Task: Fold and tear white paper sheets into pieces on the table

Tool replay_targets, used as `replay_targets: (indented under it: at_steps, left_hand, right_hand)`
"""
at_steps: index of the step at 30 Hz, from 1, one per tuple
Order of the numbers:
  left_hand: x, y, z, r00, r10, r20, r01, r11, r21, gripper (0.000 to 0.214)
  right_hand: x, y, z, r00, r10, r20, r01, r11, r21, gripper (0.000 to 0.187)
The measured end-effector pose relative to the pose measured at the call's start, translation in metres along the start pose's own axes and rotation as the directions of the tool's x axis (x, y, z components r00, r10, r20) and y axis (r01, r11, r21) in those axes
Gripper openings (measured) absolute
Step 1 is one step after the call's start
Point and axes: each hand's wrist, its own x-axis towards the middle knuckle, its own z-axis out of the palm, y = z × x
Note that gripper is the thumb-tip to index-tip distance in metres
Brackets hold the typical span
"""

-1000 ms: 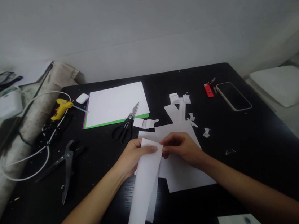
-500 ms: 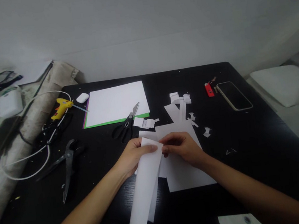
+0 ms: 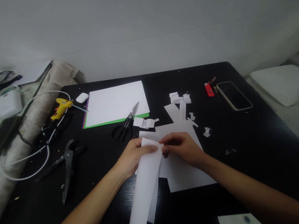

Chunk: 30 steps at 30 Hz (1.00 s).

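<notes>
Landmark: black-handled scissors (image 3: 130,117), lying on the black table (image 3: 255,175), blade tips over the near edge of a stack of sheets (image 3: 115,103). Curled white paper (image 3: 144,189) is held on the near side of the scissors, its far end slightly right of them, its body slanting toward the wearer. Left hand (image 3: 131,156) grips its far end, thumb on top. Right hand (image 3: 182,148), right and nearer than the scissors, has thumb and fingers closed at the paper's corner. Loose white sheet (image 3: 186,176) lies beneath that hand, likewise right and nearer. Folded scraps (image 3: 145,122): just right of the scissors. Pliers (image 3: 68,158): left and nearer. Yellow glue gun (image 3: 62,107): left and farther. Red lighter (image 3: 209,89) and phone (image 3: 234,96): well to the right.
</notes>
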Motion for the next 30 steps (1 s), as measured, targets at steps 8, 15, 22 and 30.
replay_targets:
  at_steps: [8, 15, 22, 30]
  left_hand:
    - [-0.0010, 0.0017, 0.0006, 1.000, -0.003, 0.010, 0.003, 1.000, -0.006, 0.023]
    - [-0.0003, 0.0001, -0.0012, 1.000, -0.009, 0.017, 0.009, 1.000, -0.001, 0.024]
    - [-0.0007, 0.0013, 0.0008, 1.000, 0.001, 0.013, -0.001, 1.000, -0.005, 0.025]
    - [0.0001, 0.0030, 0.0026, 0.990, -0.001, -0.141, 0.001, 1.000, -0.001, 0.024]
  right_hand:
    - [0.0010, 0.0011, -0.0007, 1.000, -0.006, -0.005, 0.006, 1.000, 0.016, 0.020]
    - [0.0003, 0.0018, -0.0011, 1.000, -0.012, 0.001, 0.012, 1.000, 0.026, 0.020]
    - [0.0004, 0.0015, -0.0010, 1.000, -0.016, 0.008, 0.016, 1.000, 0.008, 0.020]
    - [-0.0016, -0.0023, 0.0024, 0.997, 0.062, 0.051, -0.064, 0.997, 0.039, 0.031]
